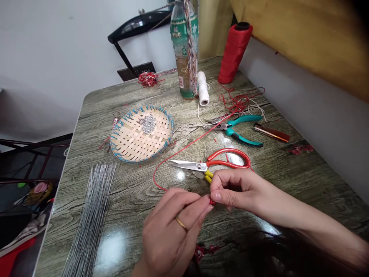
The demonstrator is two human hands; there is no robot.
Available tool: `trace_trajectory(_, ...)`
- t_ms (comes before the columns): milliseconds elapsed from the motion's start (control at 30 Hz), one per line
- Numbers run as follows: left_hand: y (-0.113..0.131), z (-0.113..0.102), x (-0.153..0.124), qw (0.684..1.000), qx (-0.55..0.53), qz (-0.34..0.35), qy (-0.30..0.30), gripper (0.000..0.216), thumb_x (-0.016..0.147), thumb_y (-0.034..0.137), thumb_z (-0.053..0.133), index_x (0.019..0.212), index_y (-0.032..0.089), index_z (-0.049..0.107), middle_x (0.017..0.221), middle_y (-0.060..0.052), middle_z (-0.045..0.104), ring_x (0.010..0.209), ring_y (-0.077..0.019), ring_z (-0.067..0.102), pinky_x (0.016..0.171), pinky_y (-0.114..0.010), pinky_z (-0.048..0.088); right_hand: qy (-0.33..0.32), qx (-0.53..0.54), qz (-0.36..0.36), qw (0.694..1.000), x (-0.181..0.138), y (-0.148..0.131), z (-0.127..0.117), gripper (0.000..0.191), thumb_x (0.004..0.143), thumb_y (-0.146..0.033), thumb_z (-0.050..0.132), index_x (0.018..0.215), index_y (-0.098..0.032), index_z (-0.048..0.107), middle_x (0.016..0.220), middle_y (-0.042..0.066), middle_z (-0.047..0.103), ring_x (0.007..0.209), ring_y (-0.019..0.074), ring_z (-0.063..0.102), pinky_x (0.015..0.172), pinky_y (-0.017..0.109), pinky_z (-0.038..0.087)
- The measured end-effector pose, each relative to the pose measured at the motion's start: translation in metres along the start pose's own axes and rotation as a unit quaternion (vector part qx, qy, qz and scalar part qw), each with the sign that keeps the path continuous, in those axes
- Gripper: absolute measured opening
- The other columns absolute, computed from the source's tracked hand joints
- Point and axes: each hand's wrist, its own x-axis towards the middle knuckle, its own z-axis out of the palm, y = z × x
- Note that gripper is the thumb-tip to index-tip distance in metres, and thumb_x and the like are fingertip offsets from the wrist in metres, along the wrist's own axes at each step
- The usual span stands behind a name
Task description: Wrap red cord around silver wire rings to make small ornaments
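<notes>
My left hand, with a gold ring, and my right hand meet fingertip to fingertip low in the middle of the table. Both pinch a small red piece with red cord leading from it. The cord loops left, then runs up towards the red thread spool at the back. Two small yellow bits show just above my right thumb. Red-handled scissors lie right behind my hands.
A woven bamboo tray with blue edging holds small metal rings. A bundle of metal wires lies at the left. Teal pliers, a lighter, a white thread spool and a green bottle stand further back on the wood-grain table.
</notes>
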Motion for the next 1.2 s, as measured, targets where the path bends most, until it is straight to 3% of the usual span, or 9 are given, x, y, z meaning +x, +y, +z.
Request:
trace_trajectory(267,0.000,0.006,0.001,0.994,-0.050,-0.076,0.058,0.025,0.068,0.004,0.071,0.075,0.028,0.074,0.067,0.003,0.073,0.060,-0.0132,0.065,0.060,-0.022,0.048,0.028,-0.058,-0.072,0.995,0.000,0.005,-0.001,0.023,0.088,-0.035,0.055,0.074,-0.016,0.052,0.070,-0.003,0.049,0.066,0.0096,0.043,0.060,0.021,0.034)
trace_trajectory(333,-0.005,0.007,-0.003,0.994,-0.043,-0.041,0.091,0.025,0.067,0.003,0.071,0.076,0.026,0.071,0.068,0.004,0.071,0.060,-0.0112,0.064,0.057,-0.019,0.048,0.018,-0.076,-0.077,0.994,0.001,0.006,-0.001,0.023,0.088,-0.034,0.054,0.073,-0.017,0.050,0.069,-0.004,0.046,0.065,0.0094,0.041,0.059,0.021,0.033)
trace_trajectory(500,-0.015,0.007,-0.009,0.997,0.010,0.068,0.040,0.025,0.074,0.000,0.063,0.090,0.018,0.066,0.076,0.001,0.068,0.066,-0.0092,0.063,0.062,-0.017,0.049,-0.041,-0.083,-0.048,0.995,0.000,0.005,-0.003,0.024,0.088,-0.035,0.054,0.073,-0.017,0.051,0.064,-0.005,0.042,0.061,0.0085,0.038,0.054,0.020,0.030)
trace_trajectory(633,-0.012,0.010,-0.008,0.997,-0.040,0.034,0.049,0.022,0.075,0.000,0.062,0.086,0.019,0.065,0.072,0.003,0.063,0.063,-0.0077,0.059,0.058,-0.015,0.047,-0.045,-0.070,-0.046,0.995,0.002,0.006,-0.001,0.025,0.087,-0.035,0.055,0.071,-0.016,0.052,0.061,-0.005,0.042,0.058,0.0084,0.039,0.052,0.020,0.031)
trace_trajectory(700,-0.011,0.013,-0.006,0.995,-0.078,-0.011,0.058,0.020,0.076,0.002,0.061,0.083,0.021,0.064,0.071,0.004,0.062,0.064,-0.0080,0.058,0.057,-0.015,0.047,0.005,-0.119,-0.088,0.989,0.003,0.008,0.002,0.019,0.088,-0.031,0.054,0.077,-0.016,0.056,0.067,-0.003,0.050,0.064,0.0094,0.046,0.057,0.021,0.036)
trace_trajectory(767,-0.011,0.014,-0.004,0.991,-0.094,-0.064,0.071,0.019,0.076,0.004,0.061,0.080,0.023,0.063,0.072,0.004,0.061,0.067,-0.0082,0.058,0.059,-0.014,0.048,0.109,-0.199,-0.160,0.961,0.003,0.011,0.006,0.009,0.088,-0.024,0.054,0.087,-0.016,0.059,0.083,0.001,0.058,0.074,0.0104,0.052,0.065,0.022,0.041)
trace_trajectory(867,-0.013,0.014,-0.003,0.983,-0.103,-0.122,0.088,0.016,0.077,0.008,0.061,0.078,0.024,0.064,0.082,0.003,0.062,0.078,-0.0090,0.059,0.066,-0.014,0.049,0.228,-0.300,-0.280,0.883,0.001,0.015,0.011,0.011,0.084,-0.015,0.057,0.095,-0.015,0.058,0.098,0.005,0.058,0.082,0.0109,0.056,0.069,0.022,0.044)
trace_trajectory(1033,-0.019,0.017,-0.003,0.959,-0.188,-0.189,0.096,0.012,0.076,0.013,0.064,0.073,0.024,0.067,0.092,0.002,0.057,0.089,-0.0101,0.056,0.071,-0.013,0.048,0.229,-0.449,-0.382,0.775,-0.002,0.022,0.017,0.013,0.079,-0.020,0.066,0.090,-0.016,0.059,0.084,0.001,0.064,0.075,0.0126,0.060,0.064,0.023,0.046)
trace_trajectory(1200,-0.018,0.020,0.000,0.868,-0.368,-0.328,0.052,0.005,0.071,0.019,0.070,0.066,0.019,0.069,0.091,-0.001,0.058,0.091,-0.0134,0.055,0.078,-0.020,0.044,0.247,-0.465,-0.397,0.752,-0.001,0.028,0.018,0.010,0.080,-0.018,0.066,0.086,-0.015,0.058,0.078,0.001,0.065,0.069,0.0114,0.060,0.061,0.022,0.046)
